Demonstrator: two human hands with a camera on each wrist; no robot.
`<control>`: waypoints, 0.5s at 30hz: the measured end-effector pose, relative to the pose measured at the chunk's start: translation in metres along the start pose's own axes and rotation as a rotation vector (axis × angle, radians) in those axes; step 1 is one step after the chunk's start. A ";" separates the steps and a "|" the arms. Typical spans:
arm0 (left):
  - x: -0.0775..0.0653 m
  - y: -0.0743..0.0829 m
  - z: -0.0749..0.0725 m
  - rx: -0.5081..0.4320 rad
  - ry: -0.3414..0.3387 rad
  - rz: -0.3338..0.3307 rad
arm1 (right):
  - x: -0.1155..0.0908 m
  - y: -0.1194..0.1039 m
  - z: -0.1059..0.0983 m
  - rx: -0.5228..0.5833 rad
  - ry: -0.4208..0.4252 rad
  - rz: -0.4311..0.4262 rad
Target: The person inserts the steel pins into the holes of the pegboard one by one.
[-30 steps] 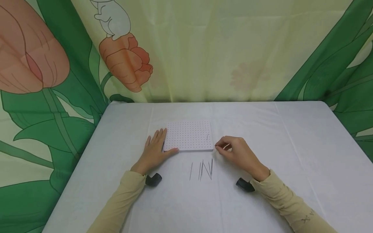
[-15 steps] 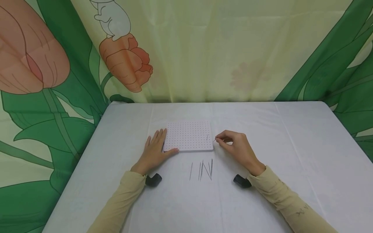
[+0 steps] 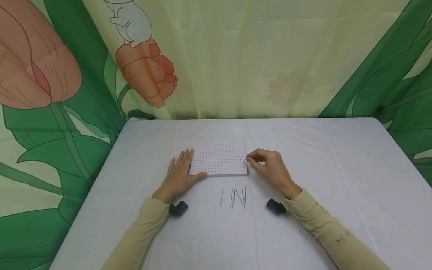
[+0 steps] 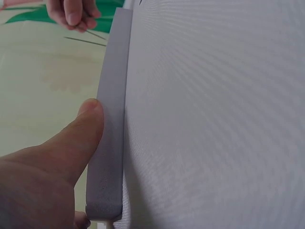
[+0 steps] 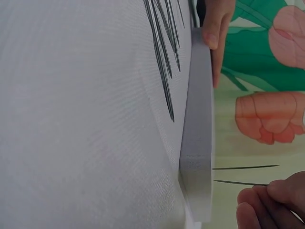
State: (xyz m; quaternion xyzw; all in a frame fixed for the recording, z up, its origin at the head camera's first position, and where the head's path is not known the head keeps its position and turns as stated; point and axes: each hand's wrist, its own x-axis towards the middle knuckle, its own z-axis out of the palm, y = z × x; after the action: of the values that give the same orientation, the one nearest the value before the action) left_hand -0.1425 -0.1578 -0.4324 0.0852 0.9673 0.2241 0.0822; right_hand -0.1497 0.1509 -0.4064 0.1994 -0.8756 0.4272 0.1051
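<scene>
A white board with rows of small holes (image 3: 216, 157) lies on the table. My left hand (image 3: 179, 176) rests at its left side, fingers spread and straight, with the thumb against the front edge. Near the board's right side one thin dark needle (image 5: 245, 167) stands up from the face. My right hand (image 3: 270, 167) pinches a second needle (image 5: 240, 182) between thumb and fingertips, close beside the standing one. Its lower tip is right at the board's surface in the right wrist view. The other fingers of this hand are curled.
Several more needles (image 3: 239, 197) lie on the white cloth (image 3: 202, 236) in front of the board, some crossing. A black wrist device (image 3: 178, 209) sits by the left cuff, another (image 3: 276, 206) by the right. A printed curtain (image 3: 236, 60) hangs behind the table.
My right hand has moved left and away from me, bringing its needle from beside the board to over its right edge. The left hand and the board have stayed put.
</scene>
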 end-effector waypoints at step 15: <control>-0.002 0.003 -0.002 -0.002 0.000 -0.004 | 0.006 0.001 0.008 -0.043 -0.036 -0.005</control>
State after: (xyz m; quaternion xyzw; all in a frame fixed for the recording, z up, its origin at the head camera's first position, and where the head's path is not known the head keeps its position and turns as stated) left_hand -0.1410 -0.1564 -0.4293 0.0833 0.9673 0.2248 0.0827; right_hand -0.1559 0.1436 -0.4100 0.2068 -0.8859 0.4043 0.0947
